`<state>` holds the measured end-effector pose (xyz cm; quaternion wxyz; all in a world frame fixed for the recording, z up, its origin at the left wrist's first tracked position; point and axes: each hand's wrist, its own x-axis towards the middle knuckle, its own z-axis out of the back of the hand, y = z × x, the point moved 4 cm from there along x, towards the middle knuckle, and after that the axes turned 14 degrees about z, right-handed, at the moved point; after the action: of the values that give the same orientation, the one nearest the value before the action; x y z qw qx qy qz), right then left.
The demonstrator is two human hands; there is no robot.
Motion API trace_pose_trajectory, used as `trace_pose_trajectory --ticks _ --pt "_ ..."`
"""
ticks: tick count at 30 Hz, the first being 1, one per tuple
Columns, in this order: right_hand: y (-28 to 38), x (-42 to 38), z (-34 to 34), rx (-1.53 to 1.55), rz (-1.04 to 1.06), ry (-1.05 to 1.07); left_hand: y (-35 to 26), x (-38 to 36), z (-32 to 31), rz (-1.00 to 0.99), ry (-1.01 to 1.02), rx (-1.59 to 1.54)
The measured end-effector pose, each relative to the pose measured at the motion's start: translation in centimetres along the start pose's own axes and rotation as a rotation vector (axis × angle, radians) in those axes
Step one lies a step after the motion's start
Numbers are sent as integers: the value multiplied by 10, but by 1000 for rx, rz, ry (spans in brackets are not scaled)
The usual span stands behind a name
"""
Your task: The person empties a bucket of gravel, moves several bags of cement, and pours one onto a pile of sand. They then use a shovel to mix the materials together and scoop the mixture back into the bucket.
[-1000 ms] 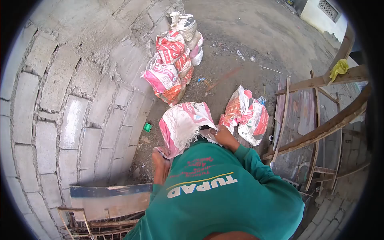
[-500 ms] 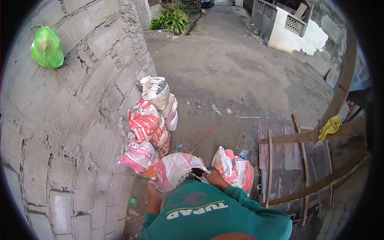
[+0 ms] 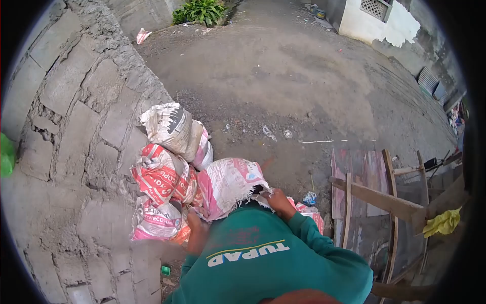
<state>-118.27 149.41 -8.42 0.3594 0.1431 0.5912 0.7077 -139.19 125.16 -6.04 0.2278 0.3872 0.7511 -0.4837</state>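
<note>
A white and pink woven sack (image 3: pixel 230 185) with a frayed open mouth is held in front of my green shirt (image 3: pixel 248 253). My right hand (image 3: pixel 279 202) is closed on the frayed edge at its right side, beside a dark gap in the mouth. At the sack's lower left, my left hand (image 3: pixel 196 227) grips it, slightly blurred, with its fingertips partly hidden. Just left of the held sack, filled sacks are piled against the wall: a white one (image 3: pixel 169 129) on top, a red and white one (image 3: pixel 159 175), and a pink and white one (image 3: pixel 156 220).
A rough block wall (image 3: pixel 71 152) runs along the left. Another red and white sack (image 3: pixel 311 215) shows behind my right arm. Wooden planks and boards (image 3: pixel 374 195) with a yellow cloth (image 3: pixel 441 223) stand at right. A small green object (image 3: pixel 165 270) lies near my left arm.
The view has moved forward and tilted down. The held sack has shifted up and closer to the pile, with both hands still on it. My right arm now covers more of the right-hand sack.
</note>
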Motion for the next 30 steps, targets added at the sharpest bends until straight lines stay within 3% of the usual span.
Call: trace_pose_trajectory --ticks 1,3,7,9,10,13,14,18,19,21,23,24,25,27,29,30 --pt "40 6 19 -73 -45 56 -6 3 -22 -18 28 -3" --pt "49 23 34 -32 -121 8 -12 20 -49 -10 44 36" --pt "-17 63 45 31 -119 22 -22 75 -89 -60 164 205" --pt "-71 90 51 -4 -231 -91 -25 98 -112 16 118 84" --pt "-47 99 54 29 -254 -141 -27 114 -122 8 93 114" --pt "-47 149 52 139 -167 -32 -12 190 -110 38 -25 174" --pt "-58 167 55 -25 -239 -28 -9 217 -106 75 -83 221" --pt "9 238 51 -159 -226 153 -43 250 -143 180 -186 94" --pt "10 264 51 -617 80 378 -60 263 -150 172 -191 66" --pt "35 310 33 -1075 408 618 -85 278 -150 150 -284 97" --pt "99 362 15 -500 -153 351 -147 245 -200 162 -324 -21" --pt "121 393 5 -510 -146 364 -175 242 -219 158 -348 -117" --pt "144 413 -7 -667 93 500 -181 251 -216 174 -360 -127" --pt "178 451 -28 -657 234 614 -203 264 -202 40 -227 -107" --pt "219 481 -49 -592 316 637 -233 248 -202 17 -252 -127" --pt "253 490 -61 -640 462 671 -256 236 -207 -27 -260 -143"
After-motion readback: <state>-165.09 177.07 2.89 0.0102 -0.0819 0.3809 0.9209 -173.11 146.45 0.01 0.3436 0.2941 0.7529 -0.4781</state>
